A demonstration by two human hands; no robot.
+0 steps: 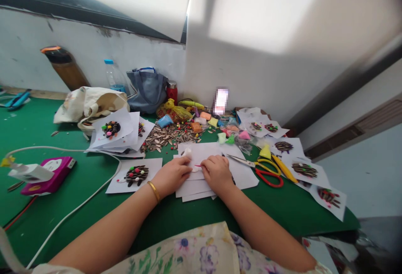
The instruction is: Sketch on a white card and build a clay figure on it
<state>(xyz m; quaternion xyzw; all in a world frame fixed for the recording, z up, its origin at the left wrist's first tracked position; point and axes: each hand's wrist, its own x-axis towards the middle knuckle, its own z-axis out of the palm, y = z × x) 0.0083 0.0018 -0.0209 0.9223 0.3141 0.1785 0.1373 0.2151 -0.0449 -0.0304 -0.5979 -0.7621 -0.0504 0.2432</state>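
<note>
At the centre of the frame, two hands work close together on white sheets laid on the green desk. Right hand: fingers curled, thumb and forefinger pinched on a thin pink stick, whose tip points towards the left hand. Left hand: fingers bent and lowered to the paper, with a white lump just beyond the fingertips; whether they grip anything cannot be told. It appears placed to steady the paper.

Scissors lie right of centre, handles towards the wearer, presumably for easy reach. A yellow cutter lies beside them. Seeds and coloured packets are heaped beyond the sheets, apparently to leave the working spot free. Finished-looking cards are put aside left and right, likely out of the way. The phone stands propped near the white panel, its screen facing the wearer, perhaps for viewing.

Count: scissors, one; cutter, one; stick, one; phone, one. Upper left: cloth bags, two (cream, blue); tumbler, bottle and red flask, one each. Left cards: three seed figures visible. Right cards: at least five. Seeds and packets: too jumbled to count.
</note>
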